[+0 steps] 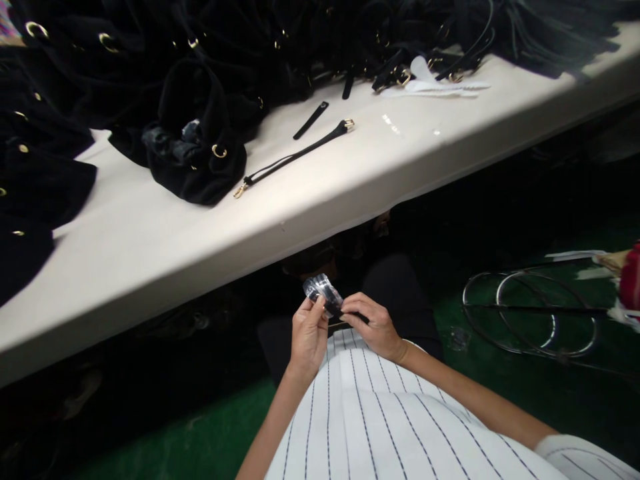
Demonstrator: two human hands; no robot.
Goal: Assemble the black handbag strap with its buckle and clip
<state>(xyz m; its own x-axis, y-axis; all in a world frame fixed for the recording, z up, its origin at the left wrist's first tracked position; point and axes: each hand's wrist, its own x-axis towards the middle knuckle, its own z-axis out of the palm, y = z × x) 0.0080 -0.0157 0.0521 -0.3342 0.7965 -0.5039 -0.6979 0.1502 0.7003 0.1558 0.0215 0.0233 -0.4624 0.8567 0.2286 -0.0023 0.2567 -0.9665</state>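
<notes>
Where both hands meet, packet between fingertips.

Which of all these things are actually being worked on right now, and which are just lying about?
In hand:
- small clear plastic packet with a dark piece inside, pinched by the left hand and the right hand

Lying about:
- loose black strap with gold clips on the table
- black velvet bag
- short black strip
- metal rings on the floor

Black velvet bag, gold rings, white pinstriped shirt.
</notes>
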